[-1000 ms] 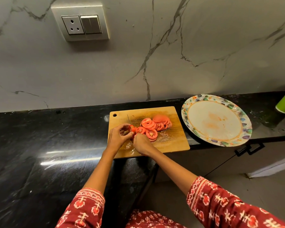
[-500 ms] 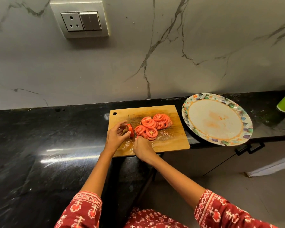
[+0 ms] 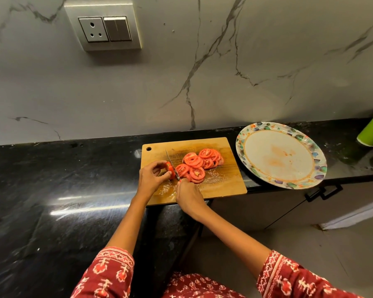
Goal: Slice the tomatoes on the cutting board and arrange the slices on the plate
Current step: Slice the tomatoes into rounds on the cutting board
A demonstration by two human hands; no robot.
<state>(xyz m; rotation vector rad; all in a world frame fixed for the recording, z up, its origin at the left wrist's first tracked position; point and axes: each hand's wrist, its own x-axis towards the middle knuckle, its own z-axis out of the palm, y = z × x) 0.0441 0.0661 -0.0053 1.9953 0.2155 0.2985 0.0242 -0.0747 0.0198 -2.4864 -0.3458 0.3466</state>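
Black stone counter (image 3: 52, 179) stretches free at left. On the wooden cutting board (image 3: 224, 186), the left hand (image 3: 151, 177) pinches a thin tomato end (image 3: 170, 168), its fingers (image 3: 167, 173) just beside the knife (image 3: 172, 166) gripped by the right hand (image 3: 188, 195): a slip could nick them. Slices (image 3: 199, 164) lie piled mid-board. The plate (image 3: 319, 168), bare of slices, overhangs the counter edge and might tip.

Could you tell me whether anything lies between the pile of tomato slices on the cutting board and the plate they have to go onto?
Nothing visible does. The tomato slices lie on the cutting board, and the plate sits right beside its right edge, with only bare board and black counter between.
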